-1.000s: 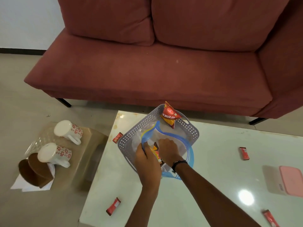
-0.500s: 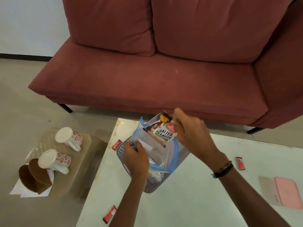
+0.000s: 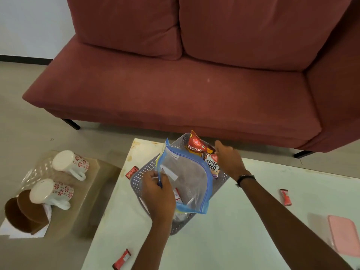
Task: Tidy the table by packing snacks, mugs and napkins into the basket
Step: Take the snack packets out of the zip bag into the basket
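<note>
A grey perforated basket (image 3: 137, 175) stands on the white table (image 3: 243, 230). My left hand (image 3: 158, 193) pinches the blue rim of a clear zip bag (image 3: 187, 178) that stands open inside the basket. My right hand (image 3: 228, 159) grips a salted peanuts packet (image 3: 212, 163) at the basket's far side, outside the bag. Beside it a red bhujia packet (image 3: 195, 146) leans on the far rim. Two white mugs with red flowers (image 3: 70, 162) (image 3: 51, 191) sit on a low stool to the left, next to white napkins (image 3: 6, 228).
Small red snack bars lie on the table at the left of the basket (image 3: 132, 171), the front edge (image 3: 121, 259) and the right (image 3: 284, 197). A pink box (image 3: 342, 236) sits at the far right. Brown coasters (image 3: 21, 211) rest by the mugs. A red sofa (image 3: 175, 84) stands behind.
My right hand drew the peanuts packet out of the bag and carried it to the basket's far side. My left hand lifted the bag's rim upright.
</note>
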`<action>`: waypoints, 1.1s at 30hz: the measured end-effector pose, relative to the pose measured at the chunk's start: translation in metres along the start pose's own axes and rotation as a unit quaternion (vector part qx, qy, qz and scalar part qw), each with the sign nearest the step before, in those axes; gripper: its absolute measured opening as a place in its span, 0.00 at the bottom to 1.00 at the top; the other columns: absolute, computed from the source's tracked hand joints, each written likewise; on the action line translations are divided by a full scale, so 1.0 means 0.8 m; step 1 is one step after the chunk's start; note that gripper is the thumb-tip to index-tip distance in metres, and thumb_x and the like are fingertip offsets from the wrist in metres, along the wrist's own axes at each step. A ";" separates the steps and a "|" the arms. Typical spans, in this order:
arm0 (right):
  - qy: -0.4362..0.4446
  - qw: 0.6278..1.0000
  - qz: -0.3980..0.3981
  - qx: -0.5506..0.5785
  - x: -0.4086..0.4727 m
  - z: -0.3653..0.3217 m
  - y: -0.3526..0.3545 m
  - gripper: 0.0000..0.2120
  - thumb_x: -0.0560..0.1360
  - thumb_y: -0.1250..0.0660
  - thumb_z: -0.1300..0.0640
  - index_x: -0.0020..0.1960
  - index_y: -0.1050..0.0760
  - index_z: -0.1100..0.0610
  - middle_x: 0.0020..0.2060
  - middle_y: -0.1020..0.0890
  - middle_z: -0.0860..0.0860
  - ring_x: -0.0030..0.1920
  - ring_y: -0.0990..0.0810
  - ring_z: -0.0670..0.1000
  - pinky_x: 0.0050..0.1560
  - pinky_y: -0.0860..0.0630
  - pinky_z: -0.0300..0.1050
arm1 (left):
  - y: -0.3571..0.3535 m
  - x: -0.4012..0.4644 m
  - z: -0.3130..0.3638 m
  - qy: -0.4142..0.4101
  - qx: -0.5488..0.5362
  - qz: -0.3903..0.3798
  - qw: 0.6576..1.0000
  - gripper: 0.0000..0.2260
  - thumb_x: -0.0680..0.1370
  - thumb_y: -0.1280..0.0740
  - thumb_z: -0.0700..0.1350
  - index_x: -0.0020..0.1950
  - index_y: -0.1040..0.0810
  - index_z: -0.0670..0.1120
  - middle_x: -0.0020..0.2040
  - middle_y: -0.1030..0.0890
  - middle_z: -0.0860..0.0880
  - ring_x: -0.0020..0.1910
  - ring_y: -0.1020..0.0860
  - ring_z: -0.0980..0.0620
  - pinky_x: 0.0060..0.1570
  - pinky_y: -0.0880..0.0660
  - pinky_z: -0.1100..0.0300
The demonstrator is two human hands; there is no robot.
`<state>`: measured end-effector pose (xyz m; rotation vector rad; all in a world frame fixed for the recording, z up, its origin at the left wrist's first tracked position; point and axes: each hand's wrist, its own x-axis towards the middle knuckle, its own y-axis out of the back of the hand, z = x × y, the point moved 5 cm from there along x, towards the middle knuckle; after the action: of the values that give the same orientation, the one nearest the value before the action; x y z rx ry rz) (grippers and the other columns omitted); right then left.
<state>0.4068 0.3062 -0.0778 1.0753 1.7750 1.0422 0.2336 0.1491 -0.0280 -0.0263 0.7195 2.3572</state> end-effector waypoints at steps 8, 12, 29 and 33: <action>-0.082 0.995 0.006 0.052 0.047 0.046 -0.068 0.06 0.77 0.43 0.63 0.52 0.32 0.64 0.46 0.20 0.66 0.40 0.25 0.62 0.37 0.35 0.48 | -0.008 -0.002 -0.014 0.021 -0.029 -0.015 0.999 0.02 0.78 0.38 0.46 0.48 0.30 0.49 0.48 0.21 0.45 0.45 0.20 0.46 0.43 0.19 0.50; -0.109 0.986 0.065 0.109 0.036 0.046 -0.030 0.09 0.74 0.40 0.65 0.53 0.27 0.63 0.48 0.18 0.63 0.46 0.21 0.63 0.40 0.32 0.45 | -0.010 -0.008 -0.005 0.011 -0.018 -0.011 1.000 0.08 0.78 0.38 0.46 0.42 0.33 0.57 0.49 0.22 0.43 0.45 0.20 0.45 0.42 0.19 0.51; -0.005 0.924 -0.361 0.123 -0.058 -0.166 -0.156 0.16 0.79 0.43 0.56 0.61 0.27 0.65 0.61 0.23 0.63 0.62 0.25 0.61 0.59 0.29 0.49 | 0.016 -0.038 -0.014 -0.065 -0.001 0.022 0.998 0.07 0.79 0.39 0.43 0.50 0.31 0.56 0.36 0.24 0.62 0.37 0.22 0.62 0.34 0.27 0.70; -0.043 0.929 -0.334 0.156 -0.067 -0.160 -0.183 0.16 0.81 0.47 0.56 0.61 0.29 0.66 0.60 0.23 0.64 0.61 0.25 0.62 0.63 0.29 0.54 | 0.013 -0.035 -0.022 -0.062 -0.015 0.010 0.998 0.06 0.79 0.38 0.42 0.50 0.29 0.53 0.36 0.27 0.68 0.38 0.25 0.73 0.34 0.28 0.76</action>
<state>0.2686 0.1824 -0.1565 0.5878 2.0574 0.2995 0.2462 0.1168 -0.0323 0.1143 0.6259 2.3641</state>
